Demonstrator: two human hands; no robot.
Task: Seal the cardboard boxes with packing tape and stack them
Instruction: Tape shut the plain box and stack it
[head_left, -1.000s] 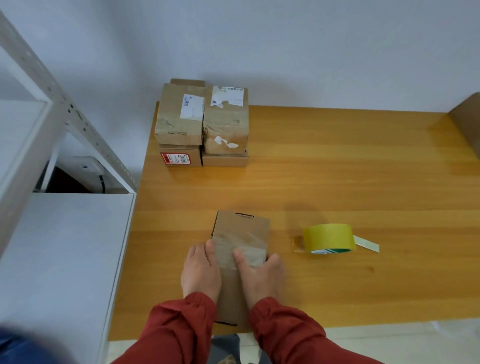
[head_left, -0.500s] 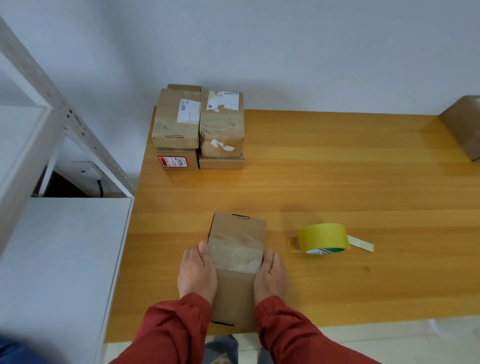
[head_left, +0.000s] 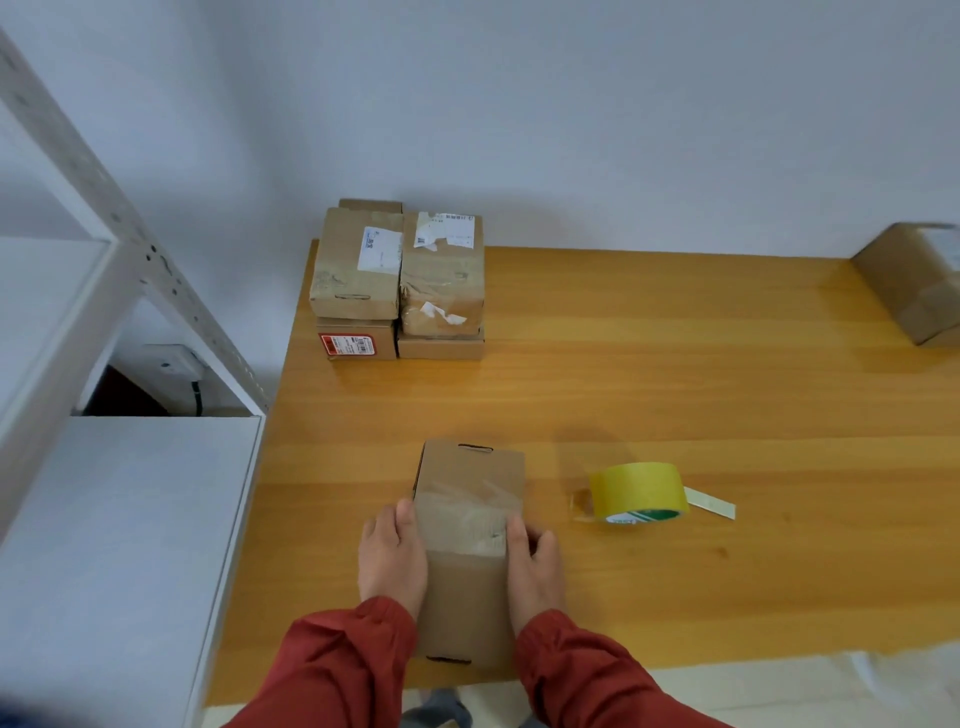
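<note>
Now left hand (head_left: 392, 558) and right hand (head_left: 536, 566) lie flat, uncurled, pressing either side of the box (head_left: 467, 587)

A light wooden table (head_left: 675, 374) stands against the wall. A cardboard box (head_left: 470, 587) lies flat near its front edge, clear tape across the top. Just to the right a yellow tape roll (head_left: 639, 488) rests on its side, a loose end (head_left: 709, 503) trailing. A stack of boxes (head_left: 400, 280) fills the far left corner; another box (head_left: 914, 286) sits at the far right.
</note>
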